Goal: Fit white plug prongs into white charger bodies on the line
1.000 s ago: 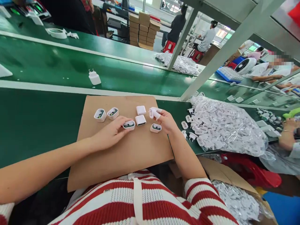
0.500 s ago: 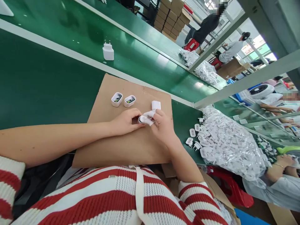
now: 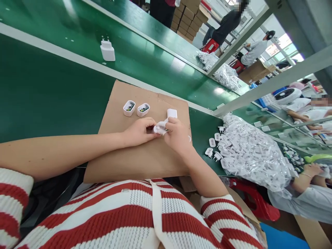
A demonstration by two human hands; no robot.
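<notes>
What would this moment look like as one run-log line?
left hand: on white housing | right hand: at same housing | left of them: two open housings on cardboard

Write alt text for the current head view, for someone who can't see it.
Two bare hands, left and right, meet at a small white part above a cardboard sheet. Two open white housings stand beyond the left; a bag of white parts lies to the right.
</notes>
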